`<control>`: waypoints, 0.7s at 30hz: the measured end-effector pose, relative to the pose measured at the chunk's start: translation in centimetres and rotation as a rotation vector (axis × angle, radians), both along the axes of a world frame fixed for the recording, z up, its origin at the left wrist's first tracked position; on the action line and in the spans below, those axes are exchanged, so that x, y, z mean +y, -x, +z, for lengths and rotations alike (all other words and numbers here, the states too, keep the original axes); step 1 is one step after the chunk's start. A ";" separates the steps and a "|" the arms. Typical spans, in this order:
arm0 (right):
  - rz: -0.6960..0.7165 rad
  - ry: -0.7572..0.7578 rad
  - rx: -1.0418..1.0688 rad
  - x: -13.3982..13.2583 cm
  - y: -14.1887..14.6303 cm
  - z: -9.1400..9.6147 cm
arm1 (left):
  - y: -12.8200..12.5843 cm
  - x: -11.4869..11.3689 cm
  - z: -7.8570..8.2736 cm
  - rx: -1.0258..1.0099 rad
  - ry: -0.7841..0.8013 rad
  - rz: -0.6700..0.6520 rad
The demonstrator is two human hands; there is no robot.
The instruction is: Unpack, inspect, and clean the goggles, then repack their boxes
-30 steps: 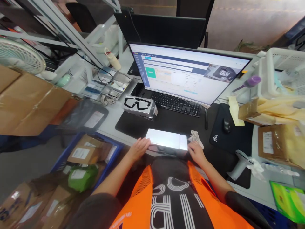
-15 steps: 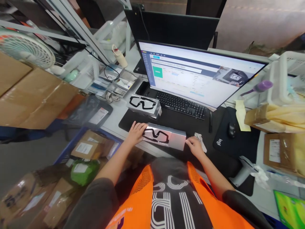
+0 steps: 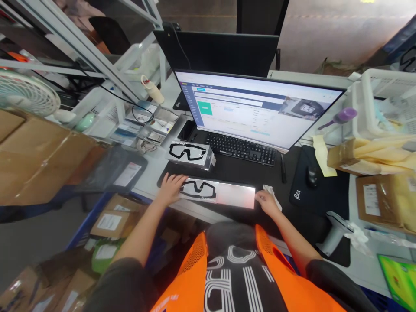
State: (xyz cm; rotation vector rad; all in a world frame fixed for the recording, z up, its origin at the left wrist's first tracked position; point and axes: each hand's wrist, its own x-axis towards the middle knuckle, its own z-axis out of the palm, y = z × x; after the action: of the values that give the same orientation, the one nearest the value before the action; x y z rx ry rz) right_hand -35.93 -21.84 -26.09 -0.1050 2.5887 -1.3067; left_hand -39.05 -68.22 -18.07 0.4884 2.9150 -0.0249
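Over the black desk mat (image 3: 234, 170), goggles box (image 3: 217, 193) runs left–right, printed end left, left hand (image 3: 170, 190) and right hand (image 3: 267, 202) gripping opposite ends.

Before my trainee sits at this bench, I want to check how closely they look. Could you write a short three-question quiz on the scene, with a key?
1. Multiple choice: what does the person's left hand touch?
A) the mouse
B) the nearer silver box
C) the fan

2. True or false: the monitor's screen is dark.

3. Fill in the blank: as the person sees it, the farther silver box is to the ____ of the keyboard.

Key:
1. B
2. False; the monitor shows a lit page.
3. left
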 end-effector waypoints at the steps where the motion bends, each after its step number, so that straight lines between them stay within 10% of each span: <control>1: 0.001 -0.009 0.001 -0.2 0.0 -0.1 | -0.1 -0.4 0.1 0.002 0.009 0.003; 13: 0.061 -0.103 -0.010 -0.1 0.5 -0.7 | -3.2 -11.1 -1.2 0.005 0.060 0.210; 21: 0.020 -0.023 0.093 -2.4 -2.0 0.8 | -6.5 -5.6 0.9 0.190 -0.271 0.373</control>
State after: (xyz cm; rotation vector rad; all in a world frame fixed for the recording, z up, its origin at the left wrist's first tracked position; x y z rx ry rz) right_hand -33.95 -24.23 -25.33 -0.1911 2.6718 -1.2944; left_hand -32.56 -73.83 -17.14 -0.0321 3.1626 0.3995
